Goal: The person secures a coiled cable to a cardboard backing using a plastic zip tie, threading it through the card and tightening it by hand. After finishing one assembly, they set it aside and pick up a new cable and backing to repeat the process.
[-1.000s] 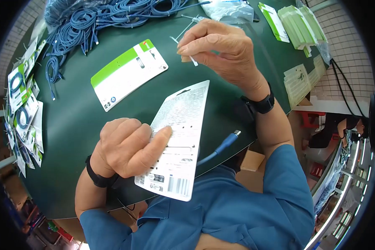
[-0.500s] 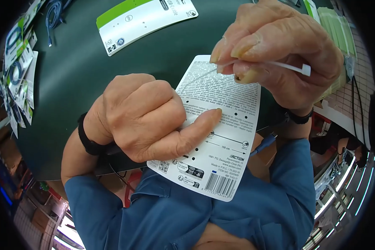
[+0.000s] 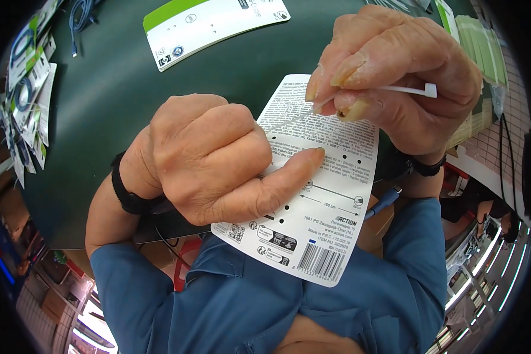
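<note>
While our left hand (image 3: 209, 162) grips a white card (image 3: 301, 227), our right hand (image 3: 404, 74) pinches a cable tie (image 3: 406, 90) over the card's upper right.

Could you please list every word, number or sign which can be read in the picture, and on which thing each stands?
Printed words and numbers I do not copy out; here is where print stands.
White card held by the left hand: dense small text, larger lettering, a barcode.
Green-and-white card: round signs, lettering near the upper picture edge.
Cards with blue cables at left: too small to read.
</note>
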Motion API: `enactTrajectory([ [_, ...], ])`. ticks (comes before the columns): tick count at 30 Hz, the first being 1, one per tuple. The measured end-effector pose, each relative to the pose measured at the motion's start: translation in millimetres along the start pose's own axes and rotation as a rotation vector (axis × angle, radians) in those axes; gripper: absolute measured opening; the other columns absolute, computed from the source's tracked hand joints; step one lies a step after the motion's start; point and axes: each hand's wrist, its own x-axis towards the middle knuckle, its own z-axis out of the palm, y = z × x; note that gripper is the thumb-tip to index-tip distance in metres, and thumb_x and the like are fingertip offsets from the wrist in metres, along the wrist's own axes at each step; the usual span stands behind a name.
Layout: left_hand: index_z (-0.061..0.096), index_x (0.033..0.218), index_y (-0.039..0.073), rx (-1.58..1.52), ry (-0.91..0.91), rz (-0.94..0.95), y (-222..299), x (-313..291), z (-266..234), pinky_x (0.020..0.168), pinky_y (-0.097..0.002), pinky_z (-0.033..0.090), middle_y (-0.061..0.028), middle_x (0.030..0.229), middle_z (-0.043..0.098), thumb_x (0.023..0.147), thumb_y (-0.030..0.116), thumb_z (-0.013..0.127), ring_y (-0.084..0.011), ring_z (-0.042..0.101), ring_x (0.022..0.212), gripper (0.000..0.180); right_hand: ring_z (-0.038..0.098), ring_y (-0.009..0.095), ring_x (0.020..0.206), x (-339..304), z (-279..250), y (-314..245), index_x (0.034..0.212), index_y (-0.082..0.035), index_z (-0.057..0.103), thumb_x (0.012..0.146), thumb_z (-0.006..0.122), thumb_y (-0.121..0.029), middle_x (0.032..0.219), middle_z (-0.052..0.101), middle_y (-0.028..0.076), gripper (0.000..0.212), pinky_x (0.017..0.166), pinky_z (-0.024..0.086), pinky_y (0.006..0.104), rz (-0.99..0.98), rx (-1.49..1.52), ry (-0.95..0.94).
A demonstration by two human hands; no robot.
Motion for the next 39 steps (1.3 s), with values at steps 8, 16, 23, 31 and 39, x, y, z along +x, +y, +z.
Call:
enactTrajectory([
  [8,0.076,0.113,0.015,-0.036,0.029,-0.013,0,-2,3,0.053,-0.03,0.043,-0.0022,0.078,0.062,0.06,0.025,0.084,-0.0165,0.058,0.063,0.054,0.075,0.022,0.079,10,21,-16,0.096,0.003,0.076,0.079,0.084,0.007,0.091,0.077,0.017,0.018,0.067,0.06,0.0304,0.217,-0.067,0.074],
  [16,0.077,0.11,0.008,-0.082,0.094,0.004,-5,4,9,0.053,-0.0289,0.047,-0.0062,0.083,0.068,0.065,0.023,0.084,-0.0177,0.062,0.065,0.048,0.074,0.022,0.074,14,16,-16,0.089,0.002,0.076,0.075,0.087,0.004,0.086,0.076,0.015,0.018,0.063,0.058,0.0301,0.279,-0.089,-0.083],
  [23,0.077,0.108,0.005,-0.178,0.255,-0.094,-7,16,14,0.049,-0.026,0.044,-0.0008,0.071,0.056,0.066,0.016,0.084,-0.0133,0.059,0.059,0.044,0.072,0.018,0.082,9,18,-16,0.093,0.002,0.075,0.078,0.086,0.004,0.091,0.074,0.014,0.018,0.068,0.057,0.0284,0.438,0.001,0.132],
  [31,0.074,0.105,0.002,-0.417,0.541,-0.78,-21,19,25,0.051,-0.0252,0.047,-0.0036,0.073,0.063,0.088,0.01,0.081,-0.012,0.06,0.061,0.019,0.07,0.016,0.084,5,3,-20,0.096,0.001,0.074,0.081,0.086,0.002,0.094,0.074,0.013,0.019,0.069,0.055,0.0281,0.163,-0.252,0.878],
  [39,0.066,0.113,0.002,-0.947,0.926,-1.104,-52,62,35,0.053,-0.0235,0.048,-0.0002,0.086,0.067,0.1,0.013,0.071,-0.0078,0.061,0.066,0.018,0.064,0.02,0.075,15,26,5,0.103,-0.005,0.077,0.075,0.085,0.004,0.091,0.072,0.007,0.03,0.059,0.05,0.0293,-0.245,-0.928,0.284],
])
